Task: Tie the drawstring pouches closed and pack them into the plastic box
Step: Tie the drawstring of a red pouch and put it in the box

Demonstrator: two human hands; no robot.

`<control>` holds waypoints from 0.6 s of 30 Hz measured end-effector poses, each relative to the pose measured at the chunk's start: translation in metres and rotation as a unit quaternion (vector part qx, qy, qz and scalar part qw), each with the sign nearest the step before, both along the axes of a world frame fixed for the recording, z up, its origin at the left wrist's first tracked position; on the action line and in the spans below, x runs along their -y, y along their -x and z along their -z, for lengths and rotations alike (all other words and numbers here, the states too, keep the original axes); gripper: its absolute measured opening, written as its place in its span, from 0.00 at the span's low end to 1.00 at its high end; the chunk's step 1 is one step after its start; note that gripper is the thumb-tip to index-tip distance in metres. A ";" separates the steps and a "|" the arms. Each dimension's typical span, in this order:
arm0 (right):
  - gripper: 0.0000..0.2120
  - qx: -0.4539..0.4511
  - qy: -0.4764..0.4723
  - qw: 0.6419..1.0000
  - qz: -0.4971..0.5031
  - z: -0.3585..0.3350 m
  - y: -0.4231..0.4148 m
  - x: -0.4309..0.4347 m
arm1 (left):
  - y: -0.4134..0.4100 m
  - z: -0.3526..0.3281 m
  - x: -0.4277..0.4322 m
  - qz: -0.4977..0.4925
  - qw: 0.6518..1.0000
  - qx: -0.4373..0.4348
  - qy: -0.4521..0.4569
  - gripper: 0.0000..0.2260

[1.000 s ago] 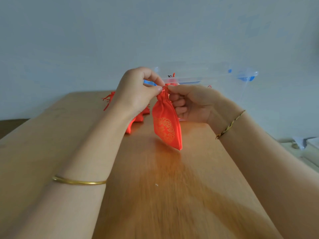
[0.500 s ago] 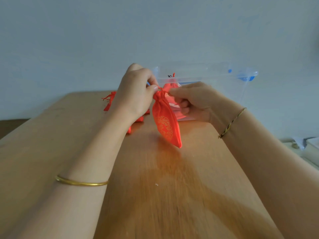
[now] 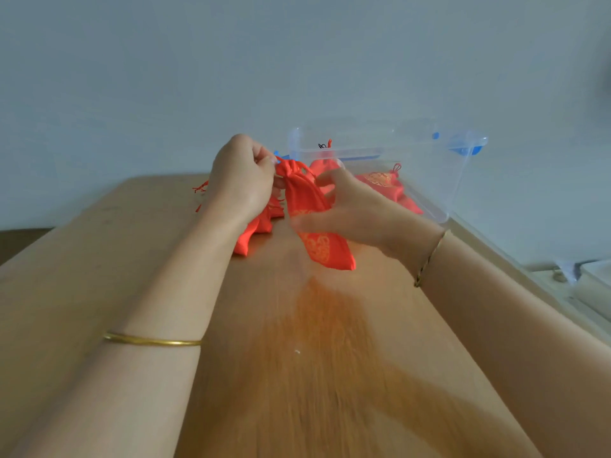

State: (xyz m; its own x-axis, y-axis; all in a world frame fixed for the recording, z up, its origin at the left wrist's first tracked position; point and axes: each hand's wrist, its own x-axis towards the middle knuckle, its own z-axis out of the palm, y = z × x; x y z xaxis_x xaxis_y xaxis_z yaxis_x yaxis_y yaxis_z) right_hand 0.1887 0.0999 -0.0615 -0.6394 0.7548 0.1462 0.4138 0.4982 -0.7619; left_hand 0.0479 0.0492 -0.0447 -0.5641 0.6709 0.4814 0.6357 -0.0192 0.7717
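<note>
The left hand (image 3: 241, 180) is curled tight, its thumb and fingertips pinching the gathered neck of a red pouch (image 3: 325, 251) where the cloth puckers into folds. The right hand (image 3: 350, 209) is spread wide, with the fingers fairly straight. Its thumb lies across the front of the pouch and its fingers reach behind. Motion blur hides whether it presses on the cloth.

The pouch is a long, narrow bag of shiny red fabric with a woven gold pattern. It hangs slanted from the left hand, between the two hands, with its square bottom corner low over the table (image 3: 99, 259). A thin gold bangle (image 3: 152, 341) circles the left forearm, and a braided cord bracelet (image 3: 429, 259) sits on the right wrist.

Behind the left hand, a small heap of pouches (image 3: 258, 226) of the same red cloth lies on the table, with loose cord ends sticking out. The table is smooth wood with long streaks of grain. At its far right stands a clear plastic box (image 3: 439, 180) with rounded corners and blue clips. Packed pouches (image 3: 383, 183) lie flat inside it. A plain pale wall (image 3: 297, 61) rises behind.
</note>
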 end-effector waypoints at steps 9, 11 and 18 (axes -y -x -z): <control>0.03 -0.136 -0.030 0.989 0.059 -0.026 -0.023 -0.024 | 0.006 0.000 -0.006 0.027 0.995 0.097 0.007 0.09; 0.04 -0.187 0.038 0.979 0.069 -0.044 -0.021 -0.043 | 0.022 0.008 -0.012 -0.029 0.999 0.013 0.043 0.09; 0.10 -0.039 0.045 0.984 0.170 -0.101 -0.010 -0.119 | 0.056 0.046 -0.037 -0.143 0.937 -0.161 0.275 0.15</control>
State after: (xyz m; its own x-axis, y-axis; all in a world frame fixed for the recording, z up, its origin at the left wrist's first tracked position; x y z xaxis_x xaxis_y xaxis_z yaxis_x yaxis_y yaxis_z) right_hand 0.1991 0.2191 0.0392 -0.3378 0.9349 0.1089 0.4828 0.2714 -0.8326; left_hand -0.0081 0.0863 -0.0910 -0.6434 0.7110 0.2838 0.7561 0.5319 0.3814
